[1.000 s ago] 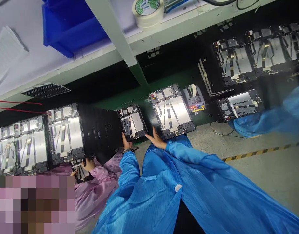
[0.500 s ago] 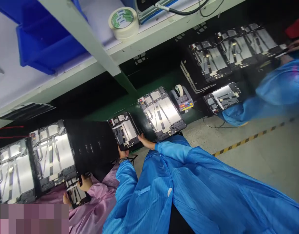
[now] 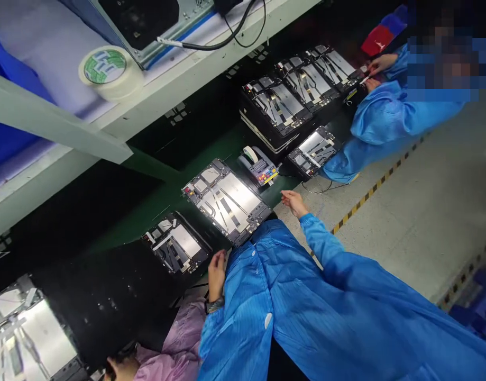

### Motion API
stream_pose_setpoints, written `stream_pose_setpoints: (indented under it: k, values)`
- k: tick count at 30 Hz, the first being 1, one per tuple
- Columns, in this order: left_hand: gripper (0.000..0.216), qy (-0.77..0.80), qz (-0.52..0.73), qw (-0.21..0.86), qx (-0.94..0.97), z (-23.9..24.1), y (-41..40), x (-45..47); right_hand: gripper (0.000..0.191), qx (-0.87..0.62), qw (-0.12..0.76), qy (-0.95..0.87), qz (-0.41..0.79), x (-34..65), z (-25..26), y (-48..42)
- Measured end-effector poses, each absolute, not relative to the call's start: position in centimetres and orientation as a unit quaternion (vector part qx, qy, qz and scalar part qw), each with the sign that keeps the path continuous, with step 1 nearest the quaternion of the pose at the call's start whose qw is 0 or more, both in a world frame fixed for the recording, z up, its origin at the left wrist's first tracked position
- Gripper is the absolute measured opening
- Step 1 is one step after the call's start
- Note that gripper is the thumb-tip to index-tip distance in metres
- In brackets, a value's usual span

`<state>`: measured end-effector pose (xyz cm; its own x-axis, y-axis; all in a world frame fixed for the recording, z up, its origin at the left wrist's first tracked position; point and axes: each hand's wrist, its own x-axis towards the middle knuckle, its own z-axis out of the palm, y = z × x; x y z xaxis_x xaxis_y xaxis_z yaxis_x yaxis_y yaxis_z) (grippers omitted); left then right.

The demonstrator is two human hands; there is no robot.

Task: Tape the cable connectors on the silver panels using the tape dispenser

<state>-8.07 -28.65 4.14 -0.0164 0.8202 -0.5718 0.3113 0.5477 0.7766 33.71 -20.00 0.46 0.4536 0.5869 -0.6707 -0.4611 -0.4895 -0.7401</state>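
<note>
My left hand (image 3: pixel 216 276) is beside the lower right corner of a small opened tablet (image 3: pixel 184 241), its fingers loosely bent and apart from it. That tablet lies on the dark bench with its silver plates and black flex strips showing. To its right, a larger opened tablet (image 3: pixel 229 203) lies tilted, with a wide silver plate. My right hand (image 3: pixel 293 203) hovers past this tablet's right side, fingers stretched toward a grey tape dispenser (image 3: pixel 259 168). No held thing shows in it. The dispenser carries a white tape roll and a lit red display.
Several opened tablets (image 3: pixel 276 106) lie on black stacks at the back right, near a co-worker's blue sleeve (image 3: pixel 379 119). A pink-sleeved co-worker's hand (image 3: pixel 122 368) is at lower left. Above the bench runs a white shelf (image 3: pixel 179 87) with a tape roll (image 3: pixel 110 74).
My hands have let go of the small tablet, which now lies on the bench. My right hand has moved right toward the tape dispenser. The view has turned right.
</note>
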Motion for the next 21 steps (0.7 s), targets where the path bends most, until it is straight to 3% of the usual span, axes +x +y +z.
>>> stream_pose_setpoints:
  k: [4, 8, 11, 16, 21]
  values:
    - [0.051, 0.643, 0.375, 0.525, 0.414, 7.3, -19.2, -6.6, 0.027, -0.673, 0.529, -0.007, 0.517, 31.9, -2.3, -15.1]
    - [0.043, 0.651, 0.466, 0.348, 0.487, 12.8, -11.4, -5.3, 0.025, -0.655, 0.542, 0.019, 0.527, 31.3, -2.6, -13.5]
    - [0.04, 0.655, 0.459, 0.277, 0.533, 15.7, -8.4, -4.3, 0.02, -0.656, 0.552, 0.045, 0.513, 30.8, -2.7, -12.9]
    - [0.032, 0.627, 0.405, 0.251, 0.617, 18.0, -6.0, -2.5, 0.018, -0.673, 0.573, 0.102, 0.457, 29.6, -2.4, -13.0]
    - [0.027, 0.599, 0.315, 0.225, 0.701, 19.3, -3.7, -0.5, 0.026, -0.677, 0.578, 0.133, 0.436, 28.8, -1.8, -11.8]
